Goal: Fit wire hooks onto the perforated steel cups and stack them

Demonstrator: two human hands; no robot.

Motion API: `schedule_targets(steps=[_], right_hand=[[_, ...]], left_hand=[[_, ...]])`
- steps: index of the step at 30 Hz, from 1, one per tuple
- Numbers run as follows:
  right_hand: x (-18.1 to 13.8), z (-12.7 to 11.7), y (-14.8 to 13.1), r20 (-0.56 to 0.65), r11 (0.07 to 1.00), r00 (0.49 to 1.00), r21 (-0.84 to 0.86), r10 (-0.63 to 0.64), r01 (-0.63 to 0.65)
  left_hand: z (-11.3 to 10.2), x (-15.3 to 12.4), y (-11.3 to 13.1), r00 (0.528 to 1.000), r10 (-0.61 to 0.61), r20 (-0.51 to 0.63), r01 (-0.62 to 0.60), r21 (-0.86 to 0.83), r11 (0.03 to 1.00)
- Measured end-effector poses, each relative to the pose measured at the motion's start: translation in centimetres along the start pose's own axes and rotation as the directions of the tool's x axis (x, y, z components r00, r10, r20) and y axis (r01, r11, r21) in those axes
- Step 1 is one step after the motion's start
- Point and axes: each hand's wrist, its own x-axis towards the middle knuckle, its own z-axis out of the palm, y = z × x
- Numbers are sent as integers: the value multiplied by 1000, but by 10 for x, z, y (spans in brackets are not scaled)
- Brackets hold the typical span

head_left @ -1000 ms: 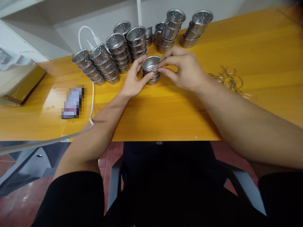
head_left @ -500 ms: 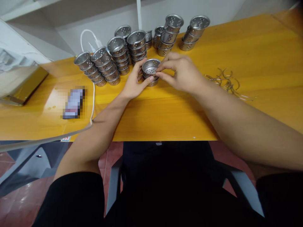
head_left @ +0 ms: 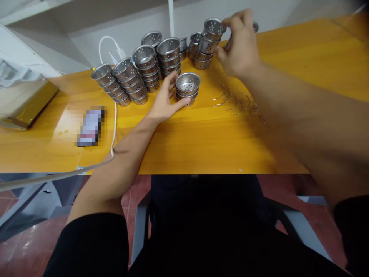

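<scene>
My left hand (head_left: 164,100) curls around the left side of a short stack of perforated metal cups (head_left: 188,84), its thumb against the lower cup's front. This small stack stands upright on the table with its top mouth facing up. My right hand (head_left: 240,46) is raised at the back right, beside a taller stack of the same cups (head_left: 213,30). Its fingertips are at the top cup's rim and the thumb is by the cup below, with the fingers apart. Behind this hand, another cup stack is mostly hidden.
Several more cup stacks (head_left: 138,82) line the back left of the yellow wooden table (head_left: 184,150). Thin curved metal wires (head_left: 236,104) lie right of centre. A phone (head_left: 90,127), a white cable (head_left: 115,127) and a cardboard box (head_left: 31,104) are on the left.
My right hand has left the small stack and moved up and right to the taller stack at the back. My left hand stays at the small stack. More of the wires show.
</scene>
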Motion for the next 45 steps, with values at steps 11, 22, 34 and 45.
schedule_targets(steps=[11,22,34,45], right_hand=[[43,2,-37,-82,896,953,-325,291,-301],[-22,-30,-92,-277,995,958,-82,-75,55],[-93,5,-157,-129,909,983,381,-128,169],[-100,9,-142,24,843,985,521,-170,133]], left_hand=[[-5,-2,24,998,-37,-45,39,36,999],[-15,1,44,994,19,-107,-9,97,995],[-31,12,110,902,347,-256,-300,207,931],[-46,6,115,967,202,-153,-170,196,966]])
